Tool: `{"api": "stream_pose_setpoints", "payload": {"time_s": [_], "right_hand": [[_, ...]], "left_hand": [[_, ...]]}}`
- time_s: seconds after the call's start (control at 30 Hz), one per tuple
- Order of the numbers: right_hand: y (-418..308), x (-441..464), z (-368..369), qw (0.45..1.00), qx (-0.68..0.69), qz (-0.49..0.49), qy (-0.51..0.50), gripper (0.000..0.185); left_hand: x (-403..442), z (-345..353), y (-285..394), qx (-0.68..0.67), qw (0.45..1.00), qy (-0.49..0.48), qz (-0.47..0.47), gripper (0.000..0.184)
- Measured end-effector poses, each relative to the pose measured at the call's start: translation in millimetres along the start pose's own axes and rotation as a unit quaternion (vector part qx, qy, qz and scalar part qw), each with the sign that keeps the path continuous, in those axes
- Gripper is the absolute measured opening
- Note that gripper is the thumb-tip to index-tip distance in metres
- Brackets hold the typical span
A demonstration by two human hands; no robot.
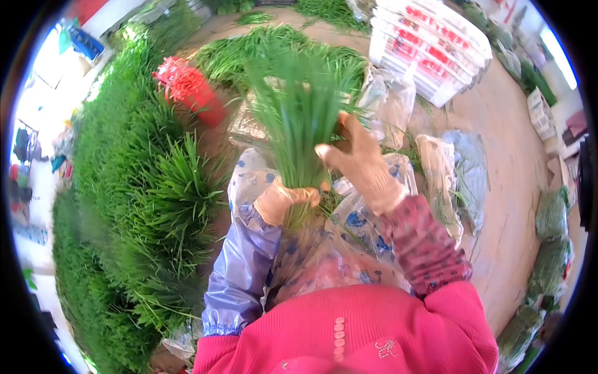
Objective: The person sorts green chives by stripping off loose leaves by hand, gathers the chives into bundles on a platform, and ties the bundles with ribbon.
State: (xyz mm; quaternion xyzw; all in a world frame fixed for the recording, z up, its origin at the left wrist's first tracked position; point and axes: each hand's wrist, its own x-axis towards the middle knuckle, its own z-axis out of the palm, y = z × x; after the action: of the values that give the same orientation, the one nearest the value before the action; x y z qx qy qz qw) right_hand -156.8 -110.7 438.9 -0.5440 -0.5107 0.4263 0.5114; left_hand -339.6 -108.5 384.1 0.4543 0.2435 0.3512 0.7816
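My left hand [288,198], in a light work glove, is wrapped round the lower end of a bunch of chives [299,124]. The long green leaves fan upward and are blurred at the tips. Beside the bunch is my gloved right hand [361,159], its thumb and fingers apart at the right edge of the leaves. Whether its fingertips press on the leaves I cannot tell. Under both hands, a clear plastic apron with blue prints [355,218] covers my lap, with loose leaf scraps on it.
Bundled chives [118,187] form a long pile on the left. More loose chives [274,50] lie ahead on the floor. A red container with red ties [208,109] stands between them. White printed boxes [430,47] are stacked at the back right; plastic bags [467,174] lie right.
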Motion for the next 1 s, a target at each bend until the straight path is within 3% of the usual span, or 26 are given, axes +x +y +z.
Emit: {"api": "stream_pose_setpoints", "payload": {"time_s": [0.03, 0.1, 0.13, 0.2, 0.23, 0.27, 0.3, 0.33, 0.37, 0.4, 0.43, 0.5, 0.53, 0.57, 0.63, 0.7, 0.73, 0.77, 0.83, 0.9, 0.93, 1.0], "right_hand": [[0.3, 11.6, 1.1, 0.999, 0.028, -0.004, 0.029, 0.034], [22.3, 32.9, -8.9, 0.995, 0.01, 0.098, 0.028, 0.038], [30.6, 42.1, -17.1, 0.994, 0.013, 0.103, 0.036, 0.038], [44.5, 56.0, -38.2, 0.97, 0.071, 0.157, 0.172, 0.035], [48.5, 57.0, -50.1, 0.961, 0.107, 0.17, 0.192, 0.03], [54.9, 57.1, -71.2, 0.95, 0.141, 0.184, 0.21, 0.026], [71.9, 55.9, -94.1, 0.97, -0.206, -0.044, 0.125, 0.017], [88.5, 54.5, -116.8, 0.78, -0.526, -0.272, 0.201, 0.009], [99.2, 65.2, -134.1, 0.955, -0.215, -0.095, 0.179, 0.014], [109.5, 75.8, -151.2, 0.948, 0.153, 0.052, 0.274, 0.019], [91.0, 70.9, -136.1, 0.95, 0.156, 0.053, 0.266, 0.019], [24.1, 37.7, -89.2, 0.954, -0.06, -0.131, 0.263, 0.038], [3.9, 27.2, -76.5, 0.942, -0.203, -0.223, 0.148, 0.048], [-8.1, 17.5, -62.6, 0.89, -0.339, -0.305, 0.027, 0.057], [-4.6, -1.2, -22.8, 0.752, -0.494, -0.419, -0.123, 0.065], [20.3, -10.3, -3.5, 0.697, -0.474, -0.499, -0.202, 0.063], [21.6, -9.2, -4.2, 0.694, -0.477, -0.499, -0.205, 0.063], [22.8, -8.7, -3.9, 0.707, -0.47, -0.49, -0.2, 0.051], [31.5, -5.8, 0.1, 0.718, -0.457, -0.483, -0.205, 0.043], [45.8, -2.6, -1.0, 0.776, -0.437, -0.313, -0.331, 0.03], [42.4, 1.8, 0.4, 0.771, -0.434, -0.315, -0.343, 0.03], [31.0, 14.5, 2.1, 0.711, -0.547, -0.168, -0.409, 0.037]], "left_hand": [[1.2, 1.2, -1.1, 0.002, 1.0, -0.011, -0.009, 0.044], [0.3, -0.2, -4.4, -0.029, 0.999, 0.005, -0.018, 0.049], [4.1, -10.7, -10.1, -0.03, 0.999, 0.013, 0.009, 0.047], [-2.8, -17.0, 1.4, -0.012, 1.0, 0.022, -0.018, 0.045], [-5.6, -21.5, 7.2, 0.006, 0.999, 0.035, -0.037, 0.043], [-6.1, -31.4, 5.2, 0.088, 0.995, 0.042, 0.009, 0.041], [-6.8, -41.2, 3.1, 0.17, 0.982, 0.056, 0.054, 0.039], [-7.7, -50.0, 10.1, 0.1, 0.993, 0.054, 0.027, 0.038], [-10.3, -57.8, 17.9, 0.03, 0.998, 0.054, 0.001, 0.038], [-15.3, -59.8, 29.7, 0.025, 0.993, 0.092, -0.069, 0.034], [-15.3, -60.8, 35.4, 0.026, 0.992, 0.1, -0.066, 0.034], [-7.4, -59.7, 40.0, -0.023, 0.991, 0.103, -0.084, 0.03], [-2.3, -59.9, 35.4, -0.047, 0.991, 0.093, -0.088, 0.03], [1.5, -53.3, 33.5, -0.049, 0.991, 0.09, -0.09, 0.03], [9.9, -36.4, 31.8, -0.051, 0.971, 0.048, -0.231, 0.023], [19.9, -48.4, -2.0, 0.13, 0.973, -0.037, -0.187, 0.015], [15.4, -29.5, 12.2, 0.139, 0.948, -0.082, -0.274, 0.013], [12.5, -16.4, 21.3, 0.145, 0.914, -0.123, -0.359, 0.01], [14.7, -11.3, 26.2, 0.133, 0.917, -0.158, -0.34, 0.013], [17.2, -10.3, 30.3, 0.139, 0.914, -0.187, -0.332, 0.023], [19.6, -12.3, 31.8, 0.129, 0.907, -0.184, -0.357, 0.046], [22.1, -16.6, 45.8, 0.15, 0.923, -0.152, -0.32, 0.046]]}}
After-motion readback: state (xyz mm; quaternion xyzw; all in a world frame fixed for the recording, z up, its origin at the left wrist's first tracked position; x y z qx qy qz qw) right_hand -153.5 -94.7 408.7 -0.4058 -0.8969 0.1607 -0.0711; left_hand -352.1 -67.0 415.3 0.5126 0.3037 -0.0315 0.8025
